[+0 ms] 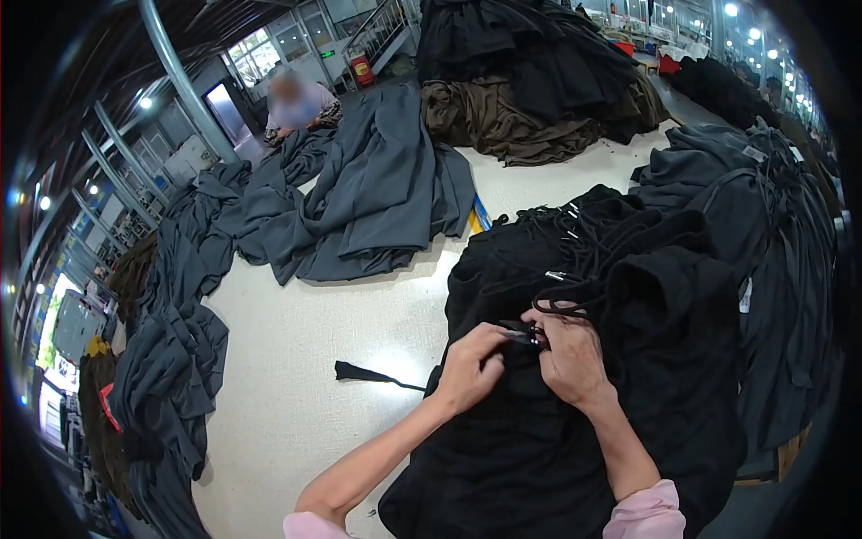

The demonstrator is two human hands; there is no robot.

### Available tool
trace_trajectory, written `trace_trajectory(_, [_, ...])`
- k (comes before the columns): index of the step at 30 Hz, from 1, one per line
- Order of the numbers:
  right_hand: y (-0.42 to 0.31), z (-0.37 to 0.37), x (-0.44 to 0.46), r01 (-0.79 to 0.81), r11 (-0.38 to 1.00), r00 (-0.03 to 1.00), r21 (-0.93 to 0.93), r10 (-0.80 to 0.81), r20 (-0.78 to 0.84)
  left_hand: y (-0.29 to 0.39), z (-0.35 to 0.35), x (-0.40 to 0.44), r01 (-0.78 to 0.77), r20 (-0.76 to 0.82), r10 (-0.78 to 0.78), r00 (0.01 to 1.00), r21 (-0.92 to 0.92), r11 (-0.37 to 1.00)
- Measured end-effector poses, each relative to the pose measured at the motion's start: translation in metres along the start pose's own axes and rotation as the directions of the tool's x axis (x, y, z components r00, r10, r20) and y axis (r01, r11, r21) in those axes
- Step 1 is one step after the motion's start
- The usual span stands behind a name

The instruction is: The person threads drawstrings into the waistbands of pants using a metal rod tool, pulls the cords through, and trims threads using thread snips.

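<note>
In the head view, black garments [503, 431] lie piled on the table, with black drawstrings [611, 287] and silvery cord tips [557, 276] along their upper part. My left hand [471, 366] is closed in a pinch on a small dark piece, whose kind I cannot make out, above the black cloth. Close to its right, my right hand [572, 355] has its fingers curled round a black drawstring, which loops over the knuckles. Small shiny bits show between the two hands. The fingertips of the right hand are partly hidden.
Grey garments [368, 198] are heaped across the far left, and more grey garments [754, 207] hang over the right edge. A brown pile [512, 121] lies under black clothing at the back. A black strip [368, 371] rests on the white table [278, 359]. Another person [301, 103] is behind.
</note>
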State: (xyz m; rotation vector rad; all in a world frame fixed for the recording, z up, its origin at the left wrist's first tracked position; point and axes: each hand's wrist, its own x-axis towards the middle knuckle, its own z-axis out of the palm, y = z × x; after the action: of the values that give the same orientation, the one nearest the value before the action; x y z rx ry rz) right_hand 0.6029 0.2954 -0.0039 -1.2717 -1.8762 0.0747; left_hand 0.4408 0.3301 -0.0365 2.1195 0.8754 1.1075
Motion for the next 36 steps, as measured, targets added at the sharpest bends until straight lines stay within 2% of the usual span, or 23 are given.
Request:
trace_trajectory(2, [-0.002,0.0,0.0,-0.081,0.996,0.995,0.038,0.078,0.068,-0.005,0.002,0.0,0.26,-0.094,-0.267,0.959,-0.083,0.962])
trace_trajectory(3, [-0.002,0.0,-0.002,-0.112,0.993,0.992,0.027,0.11,0.061,-0.006,0.006,0.004,0.256,-0.097,-0.263,0.96,-0.084,0.963])
trace_trajectory(5, [-0.002,0.0,-0.003,-0.143,0.99,0.988,0.013,0.142,0.055,-0.003,0.011,0.018,0.187,-0.433,-0.149,0.889,0.047,0.981])
trace_trajectory(7, [-0.002,0.0,-0.003,-0.13,0.991,0.991,0.022,0.129,0.031,-0.013,0.011,0.022,0.195,-0.465,-0.115,0.878,0.128,0.972])
trace_trajectory(9, [-0.001,0.001,-0.003,-0.089,0.996,0.996,0.01,0.089,-0.015,-0.012,0.005,0.022,0.283,-0.254,-0.237,0.938,0.163,0.945])
trace_trajectory(11, [0.0,0.002,-0.003,-0.048,0.999,0.997,-0.003,0.048,-0.065,-0.004,0.001,0.014,0.1,-0.105,-0.091,0.99,0.088,0.991])
trace_trajectory(12, [-0.001,0.001,-0.003,-0.057,0.998,0.996,0.021,0.058,-0.065,0.001,-0.002,0.011,-0.113,-0.077,0.134,0.988,0.228,0.967])
trace_trajectory(14, [0.002,-0.003,-0.008,-0.157,0.986,0.986,0.051,0.154,0.061,0.001,-0.004,0.011,-0.124,-0.032,0.13,0.991,0.142,0.982])
trace_trajectory(16, [0.001,-0.003,-0.002,-0.117,0.99,0.99,0.081,0.109,0.091,-0.002,-0.004,0.011,-0.128,0.009,0.128,0.992,0.052,0.99])
trace_trajectory(18, [0.002,-0.001,0.0,-0.027,0.999,0.995,0.044,0.022,0.101,-0.012,-0.005,0.014,0.12,0.081,-0.11,0.991,-0.13,0.984])
trace_trajectory(19, [0.0,-0.001,0.0,-0.025,0.999,0.995,0.045,0.021,0.101,-0.017,-0.004,0.018,0.12,0.079,-0.11,0.991,-0.13,0.984])
trace_trajectory(21, [-0.004,-0.001,0.002,-0.147,0.989,0.972,0.004,0.143,0.186,-0.026,0.001,0.031,0.074,-0.157,-0.065,0.985,0.05,0.996])
trace_trajectory(22, [-0.003,-0.001,0.001,-0.145,0.989,0.972,0.0,0.143,0.185,-0.026,0.006,0.046,-0.021,-0.299,0.06,0.953,0.133,0.991])
trace_trajectory(24, [-0.001,0.0,-0.002,-0.117,0.993,0.981,0.006,0.115,0.158,-0.03,0.014,0.065,0.083,-0.438,0.038,0.898,0.254,0.964])
trace_trajectory(25, [-0.001,-0.001,-0.001,-0.116,0.993,0.98,0.001,0.115,0.161,-0.03,0.011,0.067,0.2,-0.305,-0.109,0.946,0.286,0.937])
trace_trajectory(26, [-0.003,-0.003,0.001,-0.083,0.997,0.989,-0.007,0.083,0.122,-0.031,0.008,0.065,0.202,-0.307,-0.111,0.945,0.282,0.938])
trace_trajectory(28, [-0.001,-0.001,-0.001,-0.053,0.999,0.995,-0.014,0.054,0.083,-0.033,0.006,0.056,-0.07,-0.007,0.075,0.997,0.293,0.954])
trace_trajectory(29, [0.004,0.002,-0.004,-0.107,0.994,0.994,0.0,0.107,0.04,-0.019,0.007,0.043,-0.022,0.024,0.016,1.0,0.231,0.973])
trace_trajectory(30, [0.008,0.004,-0.006,-0.159,0.987,0.987,0.018,0.159,-0.004,-0.014,0.004,0.038,0.072,0.056,-0.068,0.996,-0.056,0.996])
trace_trajectory(31, [0.011,0.001,-0.001,-0.096,0.992,0.994,0.082,0.1,-0.043,-0.012,0.003,0.034,0.072,0.056,-0.069,0.996,-0.052,0.996])
trace_trajectory(33, [0.009,-0.007,0.012,-0.157,0.983,0.988,0.098,0.157,0.009,-0.01,0.003,0.028,0.01,0.035,-0.004,0.999,-0.163,0.987])
trace_trajectory(34, [0.015,-0.002,0.024,0.018,1.0,0.999,-0.019,-0.019,-0.044,-0.004,0.002,0.027,0.025,0.039,-0.017,0.999,-0.209,0.978])
trace_trajectory(36, [0.012,0.003,0.038,-0.062,0.964,0.982,-0.258,0.105,0.157,-0.014,0.005,0.022,0.044,-0.064,-0.056,0.996,-0.175,0.984])
